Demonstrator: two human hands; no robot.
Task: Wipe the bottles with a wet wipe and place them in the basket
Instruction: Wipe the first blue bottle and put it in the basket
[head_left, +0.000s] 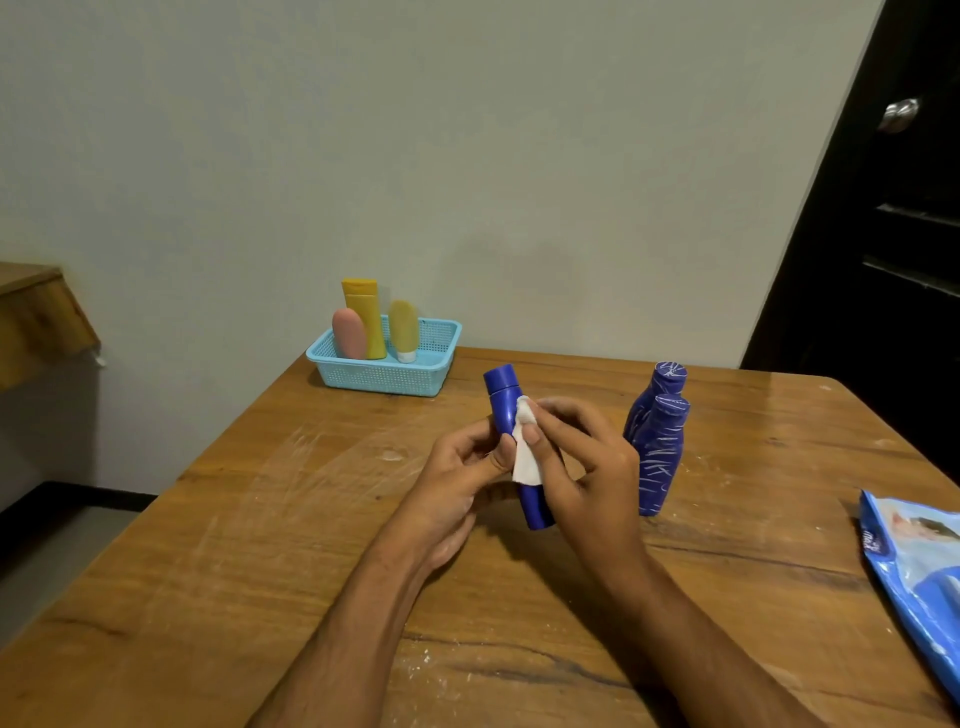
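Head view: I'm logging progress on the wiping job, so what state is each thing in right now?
Blue bottle: capped, held tilted above the table by the left hand.
Wet wipe: pressed on that bottle by the right hand.
Two streaked bottles: upright on the table, white marks all over.
Basket: holds three upright bottles.
Wipe pack: lying at the table's right edge.
Door: closed or open, cannot tell.

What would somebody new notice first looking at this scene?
Most striking is the blue bottle at the table's centre, held by the left hand while the right hand presses a white wet wipe against it. Just to the right stand two blue bottles streaked with white. At the back, a light blue basket holds three pink and yellow bottles.
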